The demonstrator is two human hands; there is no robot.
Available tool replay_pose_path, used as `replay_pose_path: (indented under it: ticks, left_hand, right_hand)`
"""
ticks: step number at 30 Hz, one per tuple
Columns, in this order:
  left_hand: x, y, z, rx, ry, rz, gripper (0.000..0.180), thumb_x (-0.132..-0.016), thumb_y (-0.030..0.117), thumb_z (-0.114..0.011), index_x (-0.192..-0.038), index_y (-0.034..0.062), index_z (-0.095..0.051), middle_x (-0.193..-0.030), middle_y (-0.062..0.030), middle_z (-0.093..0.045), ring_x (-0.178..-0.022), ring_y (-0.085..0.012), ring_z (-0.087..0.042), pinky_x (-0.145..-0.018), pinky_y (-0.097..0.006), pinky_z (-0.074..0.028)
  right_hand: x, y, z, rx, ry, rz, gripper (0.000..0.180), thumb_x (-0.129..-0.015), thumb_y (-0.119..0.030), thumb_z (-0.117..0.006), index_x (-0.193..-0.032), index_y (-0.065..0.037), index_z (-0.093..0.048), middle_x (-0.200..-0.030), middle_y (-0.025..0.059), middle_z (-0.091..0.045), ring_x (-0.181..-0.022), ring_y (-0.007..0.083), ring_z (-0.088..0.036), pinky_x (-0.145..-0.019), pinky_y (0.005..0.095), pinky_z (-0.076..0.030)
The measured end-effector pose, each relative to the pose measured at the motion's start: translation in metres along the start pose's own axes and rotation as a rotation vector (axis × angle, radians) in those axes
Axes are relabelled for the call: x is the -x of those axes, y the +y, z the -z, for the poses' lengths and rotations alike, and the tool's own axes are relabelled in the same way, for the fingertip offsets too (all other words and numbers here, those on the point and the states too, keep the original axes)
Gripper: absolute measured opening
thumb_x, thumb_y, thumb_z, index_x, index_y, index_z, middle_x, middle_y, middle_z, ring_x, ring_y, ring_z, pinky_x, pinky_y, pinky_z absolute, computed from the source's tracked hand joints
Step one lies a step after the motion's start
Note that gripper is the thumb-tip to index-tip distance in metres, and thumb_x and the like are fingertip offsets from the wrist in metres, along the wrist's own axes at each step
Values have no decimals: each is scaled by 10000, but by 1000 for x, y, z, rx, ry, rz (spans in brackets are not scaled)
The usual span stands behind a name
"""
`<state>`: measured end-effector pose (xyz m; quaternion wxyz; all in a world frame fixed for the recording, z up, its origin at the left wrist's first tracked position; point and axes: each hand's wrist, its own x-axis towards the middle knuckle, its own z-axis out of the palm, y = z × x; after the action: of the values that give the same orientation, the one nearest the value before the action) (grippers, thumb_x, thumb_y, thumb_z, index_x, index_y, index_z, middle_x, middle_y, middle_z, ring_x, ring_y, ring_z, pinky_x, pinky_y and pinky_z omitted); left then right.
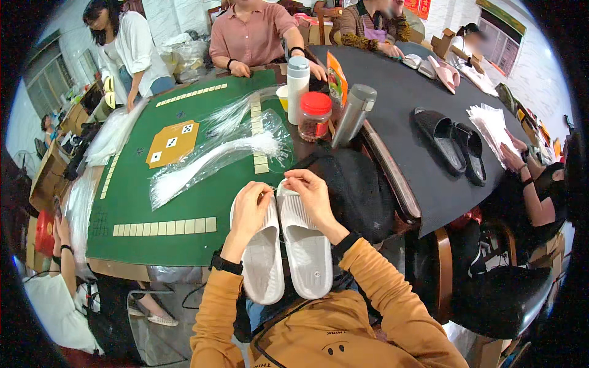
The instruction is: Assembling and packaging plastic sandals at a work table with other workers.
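"2 white slippers (264, 276) – where abt?"

"Side by side over the lap, toes twd green table (184, 250)."

"Grip?"

"L hand (249, 213) at L slipper's toe end, R hand (314, 199) at R one's. Fingers bent; can't tell what, if anything, they've gripped."

"Nearby?"

"Clear bag (205, 167) w/ thin white strips, on table."

Pale slippers (313, 260) look matt plastic, the grey flask (351, 122) smooth metal.
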<state>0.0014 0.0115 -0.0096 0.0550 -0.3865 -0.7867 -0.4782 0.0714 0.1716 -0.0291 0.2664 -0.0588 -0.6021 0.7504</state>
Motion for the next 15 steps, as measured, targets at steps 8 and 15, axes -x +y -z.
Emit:
replay_pose_path:
  ticks: [8, 15]
  left_hand:
    - [3, 0, -2, -63, 42, -21, 42, -864, 13, -648, -894, -16, -652, -825, -125, -614, -686, -237, -609, -632, -347, -479]
    - [4, 0, -4, -57, 59, -6, 53, -855, 22, -662, -896, -11, -653, -834, -126, -613, -684, -237, -598, -639, -344, -480]
  right_hand:
    - [12, -15, -10, 486, -153, 148, 288, -971, -87, -610, -1241, 4, -653, -1150, 87, -612, -1120, 173, -622, -935, 281, -513]
    - [12, -8, -13, 198, -168, 101, 303, -936, -77, -640, -1226, 7, -661, -1160, 125, -601, -1056, 176, -622, -917, 286, -518]
